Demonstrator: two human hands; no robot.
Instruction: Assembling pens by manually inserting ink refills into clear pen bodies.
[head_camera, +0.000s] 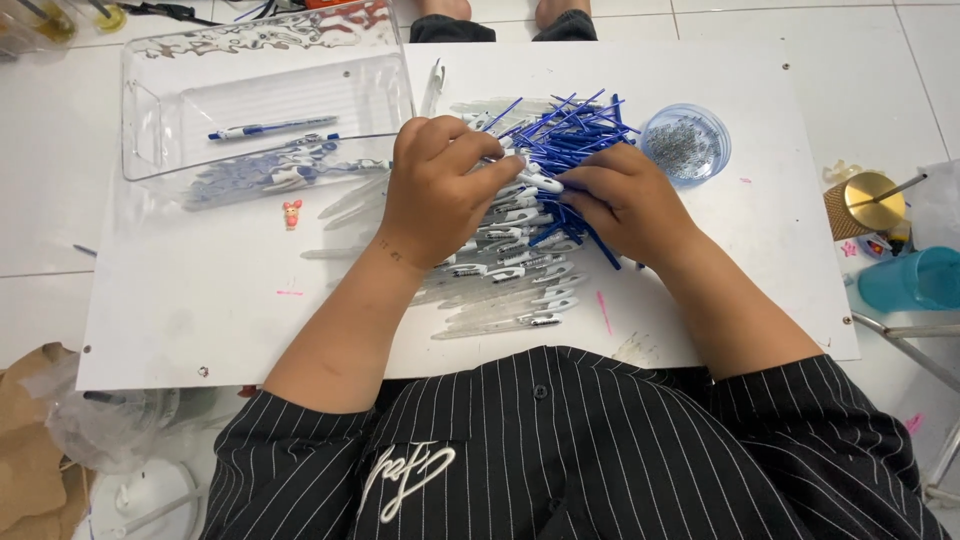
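Head view, pen assembly on a white board serving as counter (200, 330). Left hand (440, 190) curled over the near edge of a heap of blue refills (560, 125), fingers closed on a white pen part (540, 183) at the centre of the work. Right hand (625, 200) opposite, fingers bent and pinched on what appears to be a blue refill at the same spot, exact contact hidden by the knuckles. Below both hands, a row of clear pen barrels (510, 300) with white-and-blue clips, laid side by side and pointing left. Beyond the left hand, a clear plastic tray (150, 120) with one finished blue-and-white pen (270, 127) inside and a cluster of further pens against its near wall. Right of the heap, a small round blue tub (685, 143) of tiny metal parts, probably springs. Near the tray, a small pink figurine (291, 213); far right, a gold-lidded cup (868, 205) and a teal cup (915, 280), off the board. For a clean step, judged from the layout: single refill drawn clear of the heap, held near its tip, lined up with the barrel axis before insertion; barrel braced low against the counter; heap and barrel row left undisturbed.
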